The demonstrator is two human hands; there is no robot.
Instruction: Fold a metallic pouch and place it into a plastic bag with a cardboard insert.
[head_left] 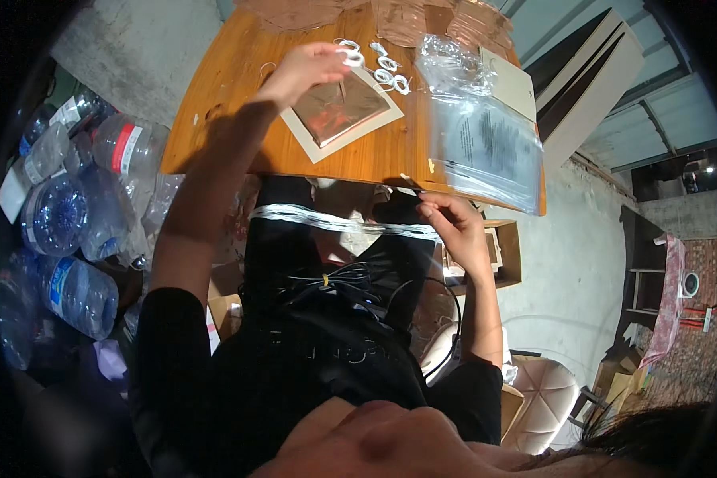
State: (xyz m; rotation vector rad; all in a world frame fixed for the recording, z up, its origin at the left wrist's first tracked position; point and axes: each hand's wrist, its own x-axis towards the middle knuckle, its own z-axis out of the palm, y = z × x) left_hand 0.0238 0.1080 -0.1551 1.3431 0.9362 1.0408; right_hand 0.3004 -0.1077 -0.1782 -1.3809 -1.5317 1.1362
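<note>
My left hand (304, 73) reaches over the wooden table, its fingers closed on a small white coil of cord (352, 59). Several similar white coils (384, 77) lie just to the right of it. Below that hand a shiny copper-coloured sheet (338, 115) rests on a pale square card (315, 150). My right hand (458, 227) is at the table's front edge, thumb and fingers pinched together; what is between them is too small to make out. Across my lap stretches a bundle of white cords (327, 218), its right end close to my right hand.
Clear plastic sleeves (486, 151) and a crumpled clear bag (452, 65) cover the right of the wooden table (223, 111). More copper-coloured sheets (402, 20) lie at its far edge. Large plastic bottles (80, 295) crowd the left. A cardboard box (508, 251) stands below right.
</note>
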